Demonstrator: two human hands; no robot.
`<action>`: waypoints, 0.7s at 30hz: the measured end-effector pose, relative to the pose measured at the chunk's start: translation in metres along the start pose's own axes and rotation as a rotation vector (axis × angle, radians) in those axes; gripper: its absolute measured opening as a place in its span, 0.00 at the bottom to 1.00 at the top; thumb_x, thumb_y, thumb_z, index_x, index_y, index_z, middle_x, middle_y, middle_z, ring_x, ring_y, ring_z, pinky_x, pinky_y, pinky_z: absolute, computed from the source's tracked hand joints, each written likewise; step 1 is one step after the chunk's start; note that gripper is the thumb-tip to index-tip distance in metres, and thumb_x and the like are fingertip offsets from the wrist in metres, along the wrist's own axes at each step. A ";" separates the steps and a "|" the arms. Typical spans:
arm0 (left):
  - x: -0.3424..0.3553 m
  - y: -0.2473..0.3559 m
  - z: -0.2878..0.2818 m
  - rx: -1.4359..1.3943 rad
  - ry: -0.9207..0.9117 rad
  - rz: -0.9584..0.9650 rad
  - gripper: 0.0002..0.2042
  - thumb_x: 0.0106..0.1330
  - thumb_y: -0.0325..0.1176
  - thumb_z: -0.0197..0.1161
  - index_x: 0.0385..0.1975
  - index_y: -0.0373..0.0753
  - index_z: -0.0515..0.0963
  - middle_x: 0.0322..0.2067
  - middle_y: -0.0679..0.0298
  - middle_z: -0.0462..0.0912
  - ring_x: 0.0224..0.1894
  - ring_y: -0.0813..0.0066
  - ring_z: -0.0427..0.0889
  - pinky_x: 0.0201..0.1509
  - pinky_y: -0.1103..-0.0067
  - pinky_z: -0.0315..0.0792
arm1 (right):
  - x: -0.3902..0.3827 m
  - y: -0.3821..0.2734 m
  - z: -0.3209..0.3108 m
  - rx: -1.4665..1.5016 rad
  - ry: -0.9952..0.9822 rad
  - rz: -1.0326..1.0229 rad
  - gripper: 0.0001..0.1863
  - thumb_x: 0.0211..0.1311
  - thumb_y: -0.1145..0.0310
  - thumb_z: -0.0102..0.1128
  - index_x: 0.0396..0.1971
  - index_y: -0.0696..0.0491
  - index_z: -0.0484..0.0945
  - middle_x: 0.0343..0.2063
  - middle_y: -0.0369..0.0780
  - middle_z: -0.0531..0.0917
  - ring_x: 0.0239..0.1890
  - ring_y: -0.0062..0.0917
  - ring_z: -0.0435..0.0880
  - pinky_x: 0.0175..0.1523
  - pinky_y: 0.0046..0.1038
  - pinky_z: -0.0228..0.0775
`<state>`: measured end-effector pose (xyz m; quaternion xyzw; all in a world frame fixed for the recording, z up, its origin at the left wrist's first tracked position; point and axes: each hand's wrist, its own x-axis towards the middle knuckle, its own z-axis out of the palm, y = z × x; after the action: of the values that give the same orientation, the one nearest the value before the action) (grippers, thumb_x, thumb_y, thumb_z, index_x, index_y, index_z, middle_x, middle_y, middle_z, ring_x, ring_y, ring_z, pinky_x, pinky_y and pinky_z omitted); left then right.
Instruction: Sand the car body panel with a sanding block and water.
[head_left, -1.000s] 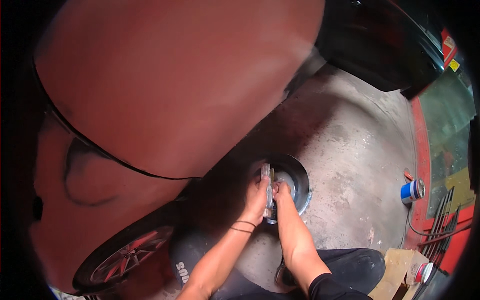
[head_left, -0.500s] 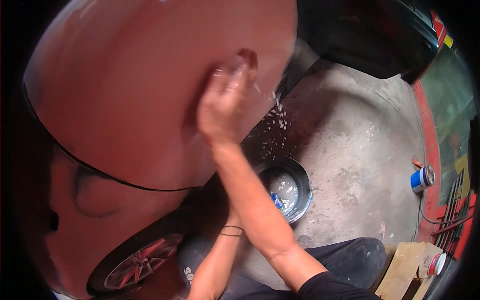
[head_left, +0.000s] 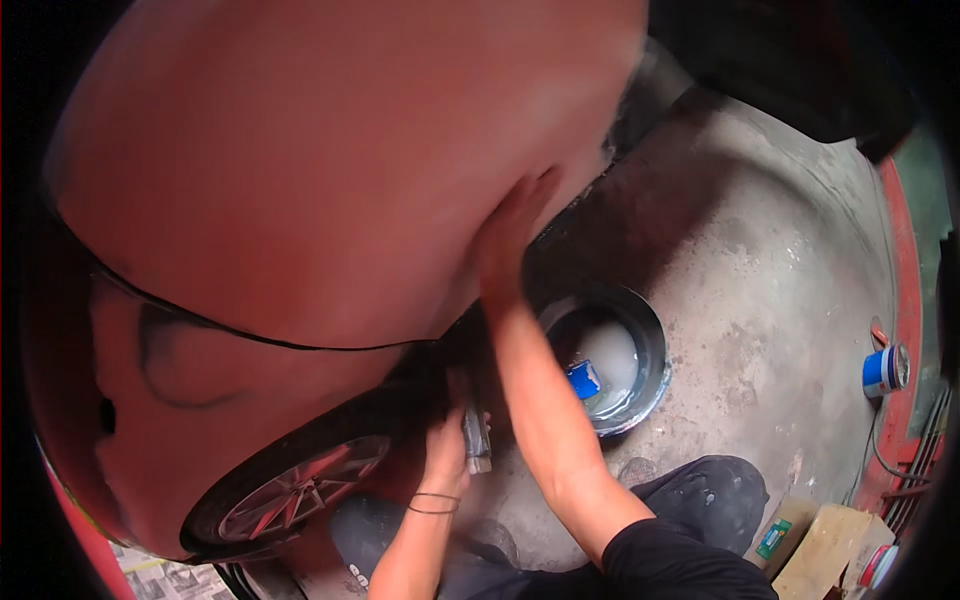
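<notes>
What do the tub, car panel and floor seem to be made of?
Tub: probably plastic or rubber; wall dark, smooth-looking.
Car panel: metal or plastic under a matte, reddish coating; only soft sheen shows.
Floor: likely concrete; grey, rough-looking, mottled.

Pale lettering (head_left: 357, 576), only partly in view, stands on the dark trousers (head_left: 365, 528). Print on the blue-and-white can (head_left: 880, 373), the small green packet (head_left: 773, 539) and the newspaper-like sheets (head_left: 166, 579) is too small to read.

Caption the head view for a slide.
Right hand against a red car, left hand gripping a gray block, near a tub of cloudy water.
</notes>
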<state>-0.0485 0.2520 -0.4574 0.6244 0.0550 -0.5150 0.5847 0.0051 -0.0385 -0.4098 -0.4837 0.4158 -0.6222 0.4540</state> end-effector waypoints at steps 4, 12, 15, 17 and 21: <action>0.008 0.002 0.025 -0.027 -0.065 0.089 0.26 0.82 0.48 0.65 0.69 0.37 0.74 0.40 0.60 0.86 0.36 0.74 0.88 0.36 0.76 0.84 | -0.060 0.036 -0.056 -0.217 -0.200 -0.187 0.40 0.89 0.46 0.44 0.82 0.65 0.57 0.81 0.60 0.61 0.84 0.51 0.60 0.85 0.44 0.54; 0.013 0.028 0.068 0.712 -0.141 0.670 0.24 0.77 0.44 0.66 0.62 0.31 0.76 0.54 0.44 0.86 0.56 0.43 0.87 0.59 0.56 0.80 | -0.090 0.082 -0.213 -1.021 -0.606 0.216 0.19 0.79 0.61 0.57 0.60 0.56 0.80 0.53 0.55 0.85 0.55 0.43 0.87 0.59 0.42 0.79; -0.020 0.056 0.125 0.821 -0.373 0.988 0.22 0.72 0.41 0.70 0.58 0.33 0.77 0.51 0.42 0.86 0.54 0.40 0.87 0.59 0.54 0.81 | -0.044 0.144 -0.344 -0.954 -0.793 0.014 0.27 0.80 0.61 0.54 0.73 0.57 0.71 0.71 0.50 0.78 0.75 0.36 0.76 0.73 0.40 0.72; -0.020 0.056 0.076 0.902 -0.274 0.866 0.22 0.69 0.41 0.72 0.56 0.34 0.77 0.50 0.42 0.86 0.53 0.42 0.88 0.58 0.53 0.82 | -0.119 0.147 -0.306 -1.066 -1.037 0.346 0.25 0.79 0.61 0.56 0.69 0.57 0.73 0.66 0.48 0.80 0.70 0.34 0.77 0.69 0.39 0.73; -0.030 0.037 0.044 0.965 -0.165 0.990 0.24 0.65 0.39 0.75 0.56 0.33 0.78 0.52 0.41 0.85 0.55 0.42 0.88 0.57 0.54 0.83 | -0.144 0.106 -0.282 -1.236 -1.263 0.584 0.21 0.77 0.62 0.58 0.62 0.57 0.77 0.57 0.45 0.82 0.60 0.30 0.79 0.60 0.38 0.75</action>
<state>-0.0629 0.2215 -0.4018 0.7249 -0.5159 -0.2006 0.4101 -0.2367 0.0969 -0.5960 -0.7646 0.4546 0.2272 0.3964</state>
